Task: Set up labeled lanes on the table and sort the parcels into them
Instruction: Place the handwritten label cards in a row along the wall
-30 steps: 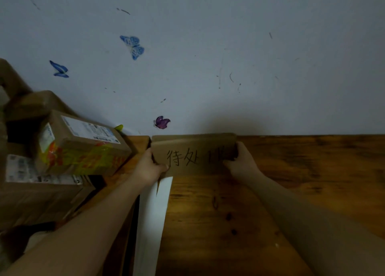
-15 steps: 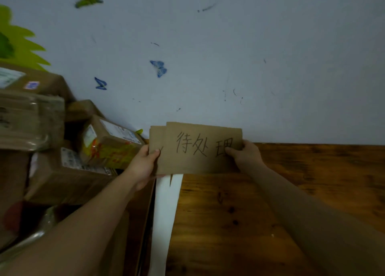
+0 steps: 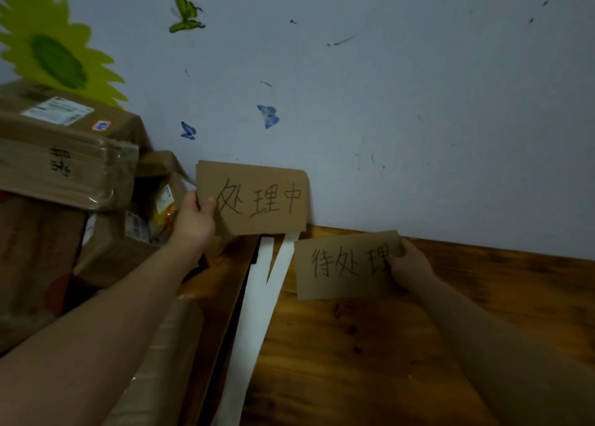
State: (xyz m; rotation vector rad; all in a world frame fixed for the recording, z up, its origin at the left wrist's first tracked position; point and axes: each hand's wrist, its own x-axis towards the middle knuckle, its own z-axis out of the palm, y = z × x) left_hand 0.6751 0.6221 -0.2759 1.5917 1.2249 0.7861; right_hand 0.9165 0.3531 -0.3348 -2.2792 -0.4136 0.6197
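My left hand grips the left edge of a brown cardboard label with three handwritten characters, held upright in front of the wall. My right hand pinches the right edge of a second cardboard label, also handwritten, held low over the wooden table near the wall. The two labels are apart. A pile of cardboard parcels with shipping stickers is stacked to the left of the table.
Two white paper strips run along the table's left edge toward me. A flat cardboard sheet and a plastic-wrapped bundle lie under my left arm. The wall carries butterfly and flower stickers.
The two labels were held together as one stack; now they are separated, my left hand raising one and my right hand carrying the other rightward and down over the table.
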